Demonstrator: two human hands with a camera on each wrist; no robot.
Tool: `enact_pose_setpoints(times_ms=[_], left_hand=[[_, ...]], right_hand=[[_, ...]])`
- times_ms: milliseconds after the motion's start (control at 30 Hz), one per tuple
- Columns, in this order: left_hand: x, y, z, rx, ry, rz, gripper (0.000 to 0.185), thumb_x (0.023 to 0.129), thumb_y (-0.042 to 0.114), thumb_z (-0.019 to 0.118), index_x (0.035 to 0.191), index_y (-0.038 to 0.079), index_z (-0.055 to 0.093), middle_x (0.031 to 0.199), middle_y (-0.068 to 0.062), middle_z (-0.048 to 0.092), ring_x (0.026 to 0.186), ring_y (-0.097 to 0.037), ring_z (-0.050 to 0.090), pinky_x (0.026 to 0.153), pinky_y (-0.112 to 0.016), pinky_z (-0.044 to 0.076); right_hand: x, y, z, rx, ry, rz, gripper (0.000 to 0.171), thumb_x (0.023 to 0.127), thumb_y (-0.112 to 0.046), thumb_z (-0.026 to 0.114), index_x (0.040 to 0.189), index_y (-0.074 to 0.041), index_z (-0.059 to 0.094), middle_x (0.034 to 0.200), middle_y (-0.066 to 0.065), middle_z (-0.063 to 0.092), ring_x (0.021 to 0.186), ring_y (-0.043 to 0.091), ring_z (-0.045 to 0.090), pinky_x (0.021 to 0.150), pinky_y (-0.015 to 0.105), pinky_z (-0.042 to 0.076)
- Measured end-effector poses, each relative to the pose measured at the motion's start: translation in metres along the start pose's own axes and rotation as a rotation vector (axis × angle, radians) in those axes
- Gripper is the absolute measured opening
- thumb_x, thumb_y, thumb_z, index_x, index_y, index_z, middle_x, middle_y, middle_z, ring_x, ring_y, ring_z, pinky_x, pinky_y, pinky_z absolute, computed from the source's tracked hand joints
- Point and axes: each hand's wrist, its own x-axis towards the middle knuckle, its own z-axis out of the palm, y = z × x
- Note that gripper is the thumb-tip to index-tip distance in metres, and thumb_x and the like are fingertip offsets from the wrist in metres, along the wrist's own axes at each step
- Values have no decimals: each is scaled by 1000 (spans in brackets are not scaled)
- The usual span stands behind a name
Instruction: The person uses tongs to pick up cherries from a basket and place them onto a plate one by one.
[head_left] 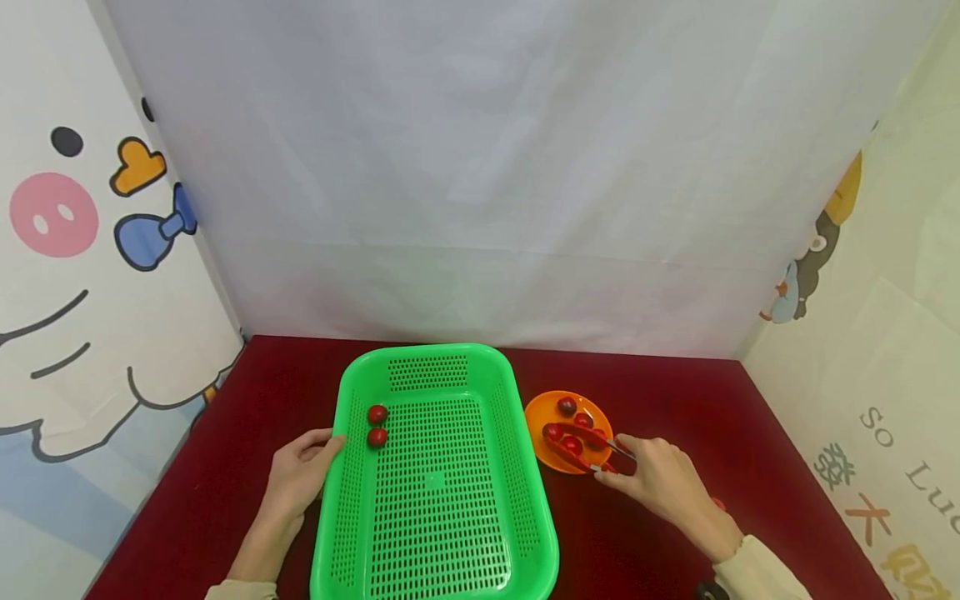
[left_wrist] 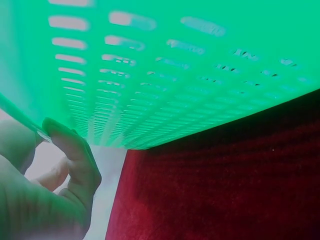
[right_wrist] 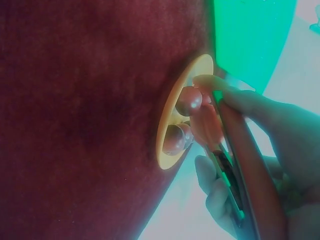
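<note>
Red-tipped tongs [head_left: 581, 446] pinched in right hand [head_left: 660, 483] over small, round, slippery cherry tomatoes [head_left: 572, 444] at lower right, best cradled mid-body; left hand [head_left: 300, 475] gripping green basket [head_left: 442, 533] rim.

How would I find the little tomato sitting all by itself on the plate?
Start at the big green basket in the middle of the red table; just to its right is a small orange plate. The tomato you want sits at the plate's far edge. Unlike the other tomatoes, bunched at the tongs held by the right hand, nothing touches it.
</note>
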Motion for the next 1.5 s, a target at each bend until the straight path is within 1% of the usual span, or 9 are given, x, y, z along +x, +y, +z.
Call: enact_pose_setpoints(times_ms=[167, 333, 633, 800, 1167, 1267, 1367, 1433, 1500], left_hand=[[1, 1, 1, -12, -1, 1, 45, 106, 27, 60, 141, -1, 56, 96, -3, 72, 72, -10, 65, 62, -28, 54], [1, 1, 1, -5, 3, 5, 44, 106, 26, 60, 140, -2, 57, 96, -3, 71, 73, -11, 64, 64, -29, 54], [1, 1, 2, 24, -2, 12, 46, 106, 29, 60, 141, -1, 56, 105, -7, 71, 78, -11, 62, 67, -29, 52], [0, 2, 2, 14, 4, 7, 44, 106, 27, 60, 141, -1, 57, 101, -5, 71, 76, -11, 62, 66, -29, 52], [0, 1, 3, 11, 5, 12, 46, 106, 28, 60, 140, -3, 56, 102, -6, 72, 79, -11, 65, 68, -29, 54], [0, 1, 2, 9, 10, 13, 45, 106, 27, 60, 140, -3, 57, 101, -6, 72, 78, -11, 65, 68, -29, 54], [0, 1, 2, 7, 14, 10, 44, 106, 26, 60, 139, -3, 57, 99, -6, 72, 77, -11, 65, 67, -29, 54], [0, 1, 2, 10, 13, 10, 45, 106, 27, 60, 139, -3, 57, 99, -5, 72, 77, -11, 64, 68, -29, 54], [0, 0, 2, 9, 11, 9, 46, 106, 27, 60, 140, -3, 57, 99, -5, 72, 78, -11, 65, 68, -29, 54]], right_hand=[[3, 0, -3, -13, -21, -8, 50, 78, -35, 91, 108, 1, 75, 92, 12, 76, 63, 14, 61, 58, 32, 54], [5, -1, -6, -27, -41, -20, 53, 78, -36, 91, 109, 4, 75, 95, 15, 76, 69, 22, 68, 63, 37, 59], [6, -2, -8, -31, -66, -6, 56, 78, -36, 91, 110, 5, 74, 94, 16, 76, 63, 16, 61, 61, 35, 58], [4, -1, -8, -25, -61, -7, 57, 77, -36, 91, 111, 6, 74, 96, 16, 76, 72, 23, 69, 65, 38, 60], [4, -3, -16, -3, -28, -11, 60, 77, -36, 91, 112, 8, 73, 98, 18, 76, 77, 29, 72, 67, 42, 60], [5, -3, -19, 7, -6, -21, 58, 77, -36, 91, 111, 8, 74, 97, 18, 76, 76, 29, 73, 66, 41, 60], [6, -3, -21, 17, 15, -34, 55, 78, -35, 91, 109, 6, 74, 95, 17, 76, 72, 25, 71, 62, 36, 59], [8, -4, -22, 24, 28, -45, 52, 78, -34, 91, 108, 5, 74, 93, 16, 77, 65, 18, 67, 58, 30, 56], [9, -6, -23, 32, 43, -55, 47, 78, -34, 91, 104, 1, 74, 85, 9, 75, 58, 12, 58, 52, 26, 49]])
